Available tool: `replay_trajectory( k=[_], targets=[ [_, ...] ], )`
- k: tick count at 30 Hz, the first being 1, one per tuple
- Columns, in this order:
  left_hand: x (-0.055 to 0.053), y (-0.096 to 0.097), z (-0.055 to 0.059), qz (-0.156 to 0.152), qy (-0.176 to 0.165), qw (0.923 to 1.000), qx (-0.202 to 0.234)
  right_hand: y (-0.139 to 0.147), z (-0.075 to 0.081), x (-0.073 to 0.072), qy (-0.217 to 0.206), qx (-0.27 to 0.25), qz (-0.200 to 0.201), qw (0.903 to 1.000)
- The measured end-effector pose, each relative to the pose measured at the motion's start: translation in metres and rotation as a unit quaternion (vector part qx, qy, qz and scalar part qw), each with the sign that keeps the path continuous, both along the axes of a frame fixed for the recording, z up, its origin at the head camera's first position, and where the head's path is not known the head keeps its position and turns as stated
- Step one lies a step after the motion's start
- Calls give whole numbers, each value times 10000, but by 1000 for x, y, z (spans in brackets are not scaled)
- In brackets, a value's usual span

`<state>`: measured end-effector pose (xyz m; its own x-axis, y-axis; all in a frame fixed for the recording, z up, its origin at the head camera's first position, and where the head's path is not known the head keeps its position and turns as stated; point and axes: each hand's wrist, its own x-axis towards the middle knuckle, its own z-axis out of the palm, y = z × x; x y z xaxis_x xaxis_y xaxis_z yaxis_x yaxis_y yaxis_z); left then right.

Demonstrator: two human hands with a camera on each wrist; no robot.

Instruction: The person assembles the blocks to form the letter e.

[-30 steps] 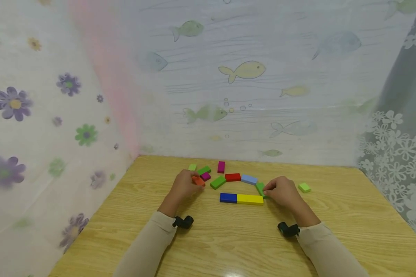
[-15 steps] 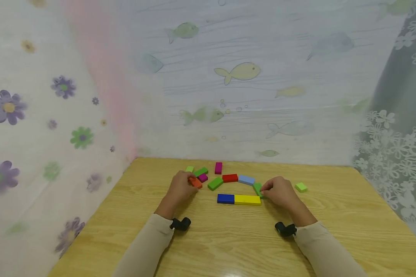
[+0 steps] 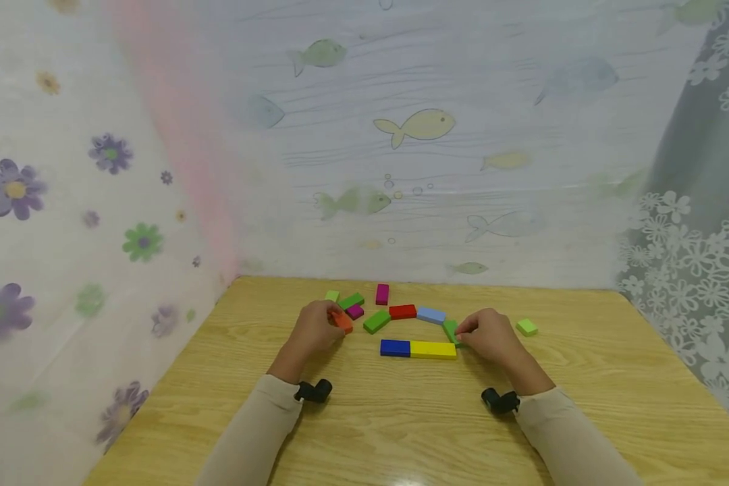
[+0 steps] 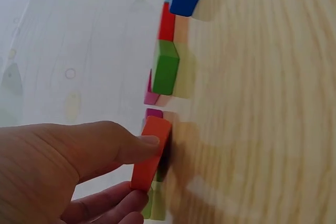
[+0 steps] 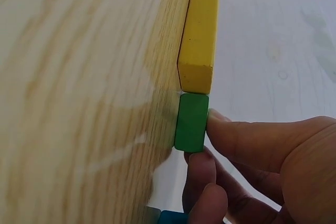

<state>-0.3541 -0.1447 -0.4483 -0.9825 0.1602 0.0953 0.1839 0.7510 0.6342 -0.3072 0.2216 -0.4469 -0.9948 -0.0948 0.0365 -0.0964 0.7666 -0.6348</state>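
Observation:
My left hand [image 3: 312, 329] pinches an orange block [image 3: 343, 324] between thumb and fingers at the left of the block group; in the left wrist view the orange block [image 4: 144, 172] looks tilted. With thumb and fingertips, my right hand [image 3: 493, 335] grips a green block [image 3: 450, 330]. The right wrist view has that green block [image 5: 191, 123] against the end of a yellow block [image 5: 200, 40]. A second green block [image 3: 376, 322], a red block [image 3: 403, 312] and a light blue block [image 3: 430, 315] curve behind the yellow one. A dark blue block [image 3: 395, 347] adjoins the yellow block's left end.
Behind the left hand lie a small magenta block [image 3: 355, 311], another green block [image 3: 352, 302] and a lime block [image 3: 332, 295]. One magenta block [image 3: 382, 294] sits farther back. A lime block [image 3: 526, 327] is right of the right hand. Printed curtains border the wooden table [image 3: 401, 418].
The left hand has drawn the orange block slightly nearer and turned it a little. My right hand keeps its grip on the green block. The head view has shifted slightly.

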Motion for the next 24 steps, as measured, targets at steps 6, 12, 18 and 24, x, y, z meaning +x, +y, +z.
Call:
replay_trajectory(
  k=[6, 12, 18, 24],
  targets=[
    [2, 0, 8, -27, -284, 9992, 286, 0, -2, -2, -53, -21, -15, 10000],
    [5, -1, 14, -215, -479, 9976, 452, 2, -3, -3, -2, -63, 14, 10000],
    [2, -9, 12, -881, -542, 9924, 662, 2, -3, -4, -61, -60, 15, 10000],
    [0, -11, 11, -1514, -631, 9829, 834, 2, -3, -5, -85, -44, -5, 10000]
  ],
)
